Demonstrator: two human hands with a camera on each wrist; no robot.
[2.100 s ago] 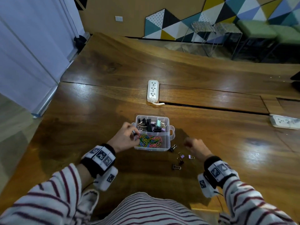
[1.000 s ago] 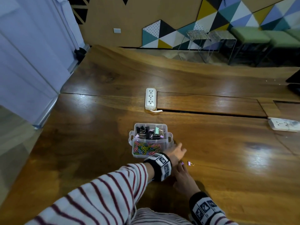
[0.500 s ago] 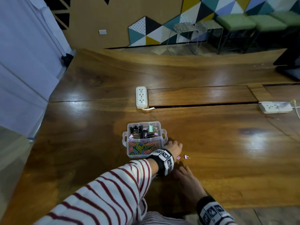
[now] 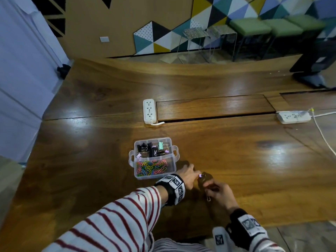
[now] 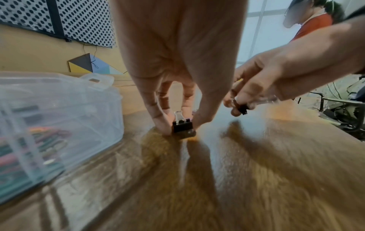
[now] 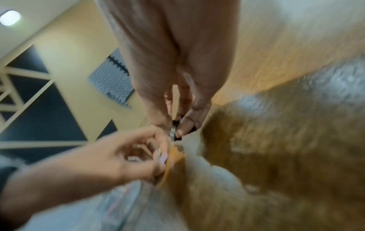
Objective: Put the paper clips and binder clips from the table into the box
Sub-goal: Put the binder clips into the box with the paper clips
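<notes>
- nearest the body, the right hand [image 4: 219,192] is curled round a small black binder clip [image 5: 242,109], pinched between thumb and fingertips and lifted off the table [image 4: 254,170]; a wire loop hangs below the fingers in the head view
- just beyond and to its left, the left hand [image 4: 188,176] reaches across the body and pinches a second black binder clip [image 5: 182,127] between thumb and forefinger; that clip sits on the wood, its wire handles up; a small lilac clip [image 4: 200,176] shows at the same fingertips, and whether it is held too I cannot tell
- the box [image 4: 172,168] lies up and to the left of both hands, the left hand the nearer, just beside its near right corner; my guess is a short lift and carry that way
- the box is clear thin plastic with side tabs, split crosswise; near half holds coloured wire paper clips [image 4: 151,167], far half glossy binder clips, mostly black; the table is dark polished wood throwing glare
</notes>
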